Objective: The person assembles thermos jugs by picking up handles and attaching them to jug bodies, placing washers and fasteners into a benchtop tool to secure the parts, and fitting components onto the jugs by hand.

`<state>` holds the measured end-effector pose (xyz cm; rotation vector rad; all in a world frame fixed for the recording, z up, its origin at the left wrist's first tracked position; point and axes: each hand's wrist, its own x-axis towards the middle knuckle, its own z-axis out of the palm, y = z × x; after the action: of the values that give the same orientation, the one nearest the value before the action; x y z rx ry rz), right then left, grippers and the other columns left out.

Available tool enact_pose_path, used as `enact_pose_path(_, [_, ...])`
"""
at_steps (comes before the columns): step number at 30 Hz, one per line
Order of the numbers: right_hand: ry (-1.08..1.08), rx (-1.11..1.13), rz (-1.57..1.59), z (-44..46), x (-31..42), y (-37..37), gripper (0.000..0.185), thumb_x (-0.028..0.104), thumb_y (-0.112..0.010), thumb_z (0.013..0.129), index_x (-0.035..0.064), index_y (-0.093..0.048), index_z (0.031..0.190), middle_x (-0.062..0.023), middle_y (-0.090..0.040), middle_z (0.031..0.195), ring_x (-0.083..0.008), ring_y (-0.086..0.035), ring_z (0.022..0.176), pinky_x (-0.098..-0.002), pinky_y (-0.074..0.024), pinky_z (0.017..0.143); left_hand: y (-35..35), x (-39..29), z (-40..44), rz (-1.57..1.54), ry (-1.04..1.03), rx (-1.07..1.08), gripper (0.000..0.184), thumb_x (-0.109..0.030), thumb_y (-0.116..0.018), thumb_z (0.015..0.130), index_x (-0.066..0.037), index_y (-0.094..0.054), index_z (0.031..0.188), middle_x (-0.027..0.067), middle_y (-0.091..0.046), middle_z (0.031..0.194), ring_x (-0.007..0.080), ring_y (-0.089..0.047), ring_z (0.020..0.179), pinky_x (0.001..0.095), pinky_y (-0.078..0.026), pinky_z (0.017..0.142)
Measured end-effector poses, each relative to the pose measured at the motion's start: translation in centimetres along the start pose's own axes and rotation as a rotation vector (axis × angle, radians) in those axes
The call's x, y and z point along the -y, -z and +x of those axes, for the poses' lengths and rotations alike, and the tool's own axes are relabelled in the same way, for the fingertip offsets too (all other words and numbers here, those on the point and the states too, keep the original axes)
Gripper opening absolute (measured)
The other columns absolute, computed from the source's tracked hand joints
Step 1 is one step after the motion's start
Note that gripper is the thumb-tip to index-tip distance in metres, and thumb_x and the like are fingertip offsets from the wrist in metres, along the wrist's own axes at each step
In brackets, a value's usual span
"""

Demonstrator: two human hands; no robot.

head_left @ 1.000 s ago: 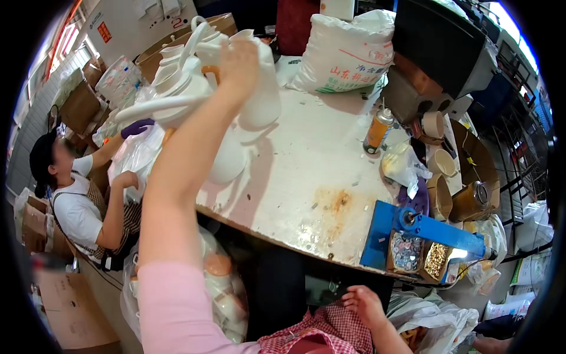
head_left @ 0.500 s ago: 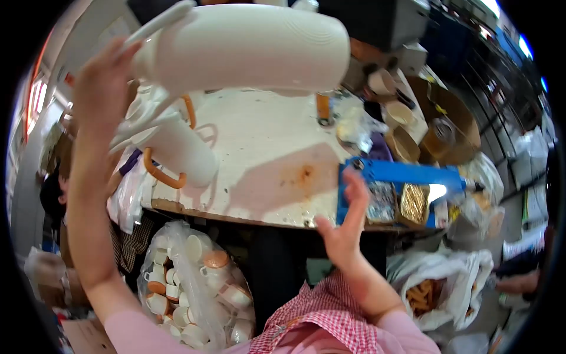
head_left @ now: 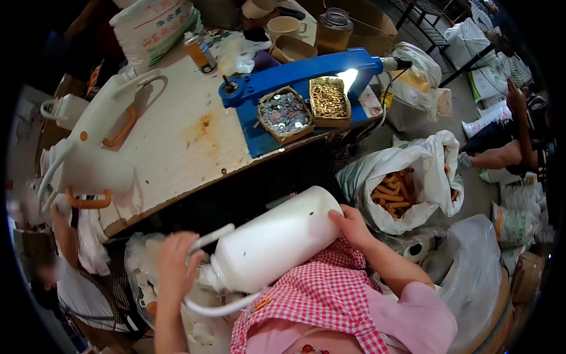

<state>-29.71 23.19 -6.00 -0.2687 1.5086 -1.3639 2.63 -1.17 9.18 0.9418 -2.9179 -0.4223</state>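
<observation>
Two bare hands hold one white vessel (head_left: 280,239), taken here as the clock's centre. Your left hand (head_left: 177,262), at 8 o'clock, is curled about the white loop handle (head_left: 221,309) beside the neck. Your right hand (head_left: 354,229), at 2 o'clock, grasps the base end, thumb on the wall; its other fingers are largely hidden. The vessel lies tilted over your checked apron (head_left: 318,286), neck toward 8 and base toward 2, with two small dark spots on its side. Farther out, at 12, a blue bench tool (head_left: 300,71) stands on the table (head_left: 171,141), with a box of washers (head_left: 284,112) and a box of brass-coloured pieces (head_left: 330,97) next to it. At 10 you see two more white vessels (head_left: 103,168) with orange side handles (head_left: 88,202); at 11, a spray can (head_left: 199,53). At 2, beyond your right hand, a white sack (head_left: 359,177) on the floor holds orange handle pieces (head_left: 394,192). Between 8 and 9, another person (head_left: 88,292) is near the table edge.
</observation>
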Motion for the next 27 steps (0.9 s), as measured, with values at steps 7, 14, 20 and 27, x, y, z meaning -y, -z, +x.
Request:
enact_pose_path(7, [0.708, -0.231, -0.512, 10.5, 11.9, 1.1, 0.017, 0.018, -0.070, 0.092, 0.0014, -0.068, 0.093, -0.0077, -0.065, 0.079, -0.0193, -0.064, 0.070, -0.0301, -0.0499, 0.066, -3.5, -4.3, -5.8, -0.046, 0.187, 0.106, 0.068, -0.043, -0.075, 0.082, -0.001, -0.056, 0.131, 0.0205, -0.059, 0.125, 0.0386, -0.052, 0.118, 0.0518, -0.035, 0.107])
enact_pose_path(14, [0.627, -0.531, -1.307, 21.8, 17.3, 0.2, 0.023, 0.033, -0.069, 0.083, 0.0130, -0.078, 0.091, -0.0160, -0.073, 0.086, -0.0351, -0.071, 0.083, -0.0456, -0.0551, 0.074, -4.9, -6.6, -7.0, -0.287, 0.697, 0.498, 0.104, -0.034, -0.088, 0.068, 0.001, -0.032, 0.149, 0.0267, -0.061, 0.118, 0.0444, -0.057, 0.114, 0.0474, -0.042, 0.101])
enact_pose_path(20, [0.690, -0.485, -1.184, 21.4, 17.5, 0.6, 0.020, 0.025, -0.067, 0.090, 0.0089, -0.074, 0.098, -0.0122, -0.074, 0.087, -0.0299, -0.072, 0.079, -0.0410, -0.0538, 0.071, -2.4, -1.9, -7.0, -0.510, 0.519, 0.259, 0.096, -0.015, -0.084, 0.068, -0.013, -0.038, 0.152, 0.0241, -0.063, 0.121, 0.0403, -0.062, 0.113, 0.0440, -0.049, 0.097])
enact_pose_path(27, [0.835, -0.442, -0.822, 18.1, 17.6, -0.5, 0.007, 0.007, -0.068, 0.089, 0.0025, -0.070, 0.094, -0.0097, -0.072, 0.082, -0.0170, -0.071, 0.076, -0.0284, -0.0526, 0.071, 1.1, 0.9, -4.1, -0.529, 0.350, 0.278, 0.087, 0.000, -0.080, 0.060, -0.018, -0.058, 0.142, 0.0111, -0.051, 0.110, 0.0299, -0.054, 0.105, 0.0356, -0.045, 0.097])
